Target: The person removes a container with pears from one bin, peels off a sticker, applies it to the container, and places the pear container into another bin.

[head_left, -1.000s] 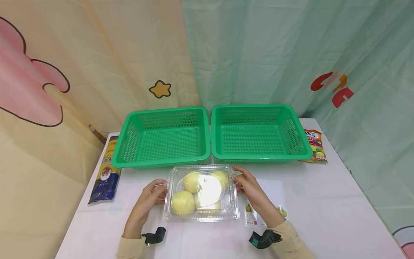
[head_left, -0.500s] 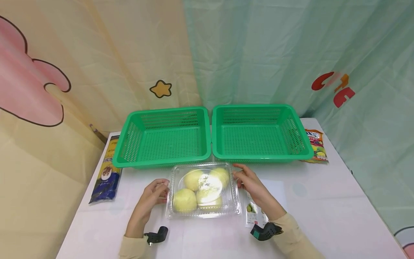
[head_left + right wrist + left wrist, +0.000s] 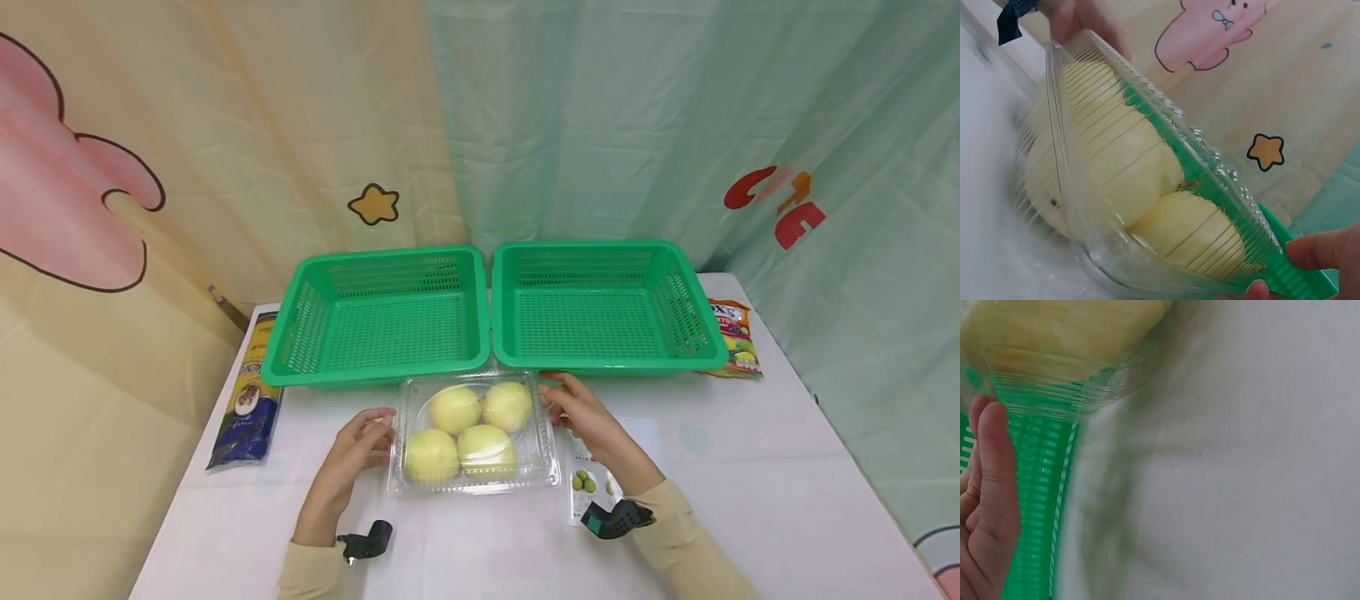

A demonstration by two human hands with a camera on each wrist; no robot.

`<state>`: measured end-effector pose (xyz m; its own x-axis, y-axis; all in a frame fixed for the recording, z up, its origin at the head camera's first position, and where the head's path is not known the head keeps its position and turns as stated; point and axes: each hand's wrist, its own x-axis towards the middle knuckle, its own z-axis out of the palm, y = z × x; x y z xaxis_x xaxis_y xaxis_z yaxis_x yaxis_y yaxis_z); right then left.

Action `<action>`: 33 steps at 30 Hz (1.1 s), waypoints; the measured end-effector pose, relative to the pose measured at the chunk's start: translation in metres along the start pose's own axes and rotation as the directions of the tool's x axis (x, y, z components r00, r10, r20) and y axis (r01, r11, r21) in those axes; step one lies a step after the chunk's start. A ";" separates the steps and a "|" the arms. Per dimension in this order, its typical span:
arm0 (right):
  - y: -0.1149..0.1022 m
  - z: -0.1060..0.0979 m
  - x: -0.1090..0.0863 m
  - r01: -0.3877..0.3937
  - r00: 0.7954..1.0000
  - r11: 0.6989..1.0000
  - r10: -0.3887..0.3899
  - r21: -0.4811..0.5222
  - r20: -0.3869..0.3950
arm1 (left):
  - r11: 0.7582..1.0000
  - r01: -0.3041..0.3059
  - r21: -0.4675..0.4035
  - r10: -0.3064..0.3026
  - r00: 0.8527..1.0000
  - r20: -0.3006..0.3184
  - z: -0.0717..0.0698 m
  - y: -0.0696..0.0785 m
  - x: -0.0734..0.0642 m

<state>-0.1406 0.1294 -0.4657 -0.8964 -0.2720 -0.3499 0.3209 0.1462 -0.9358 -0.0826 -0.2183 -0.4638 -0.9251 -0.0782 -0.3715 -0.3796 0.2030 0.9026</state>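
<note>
Both hands hold a clear plastic clamshell box [image 3: 525, 462] by its two short ends, raised in front of the baskets. Inside it lie several round, pale yellow fruits [image 3: 486, 448]; one shows a short brown stem in the right wrist view. My left hand [image 3: 354, 458] grips the left edge, its fingertips [image 3: 994, 419] right at the box's ribbed wall in the left wrist view. At the opposite end, my right hand [image 3: 588, 421] pinches the rim near the far corner, with the thumb [image 3: 1313, 249] on the upper side.
Two green plastic baskets [image 3: 378, 379] [image 3: 607, 365] stand side by side behind the box. A blue-and-yellow packet [image 3: 243, 417] lies left, an orange snack bag [image 3: 738, 346] right. Under my right forearm is a white sheet with fruit pictures [image 3: 581, 504]. A curtain [image 3: 585, 108] hangs behind.
The box, carried by both hands, has shifted slightly away from me toward the baskets and tilted. The bright glare on its lid has faded, so the fruits show more clearly.
</note>
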 end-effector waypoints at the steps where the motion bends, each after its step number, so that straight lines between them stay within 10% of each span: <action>1: 0.000 -0.001 0.000 0.000 1.000 1.000 0.000 0.001 0.002 | 1.000 0.000 -0.002 0.000 1.000 0.001 0.000 0.000 0.000; 9: 0.005 -0.015 -0.004 0.040 0.999 0.993 -0.043 -0.111 -0.023 | 1.000 -0.010 -0.009 0.011 1.000 0.016 0.000 0.000 0.001; 16: 0.010 -0.030 -0.010 0.057 0.976 0.925 -0.131 -0.376 -0.176 | 1.000 -0.011 -0.006 0.011 1.000 0.013 -0.001 -0.001 0.001; 33: 0.038 -0.050 -0.022 0.013 0.955 0.868 -0.157 -0.496 -0.251 | 1.000 -0.016 0.001 0.016 0.999 0.043 -0.003 0.001 -0.002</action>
<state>-0.1237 0.1883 -0.4917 -0.9834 -0.0439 -0.1760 0.1158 0.5948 -0.7955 -0.0814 -0.2209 -0.4618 -0.9300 -0.0328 -0.3661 -0.3648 0.2048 0.9083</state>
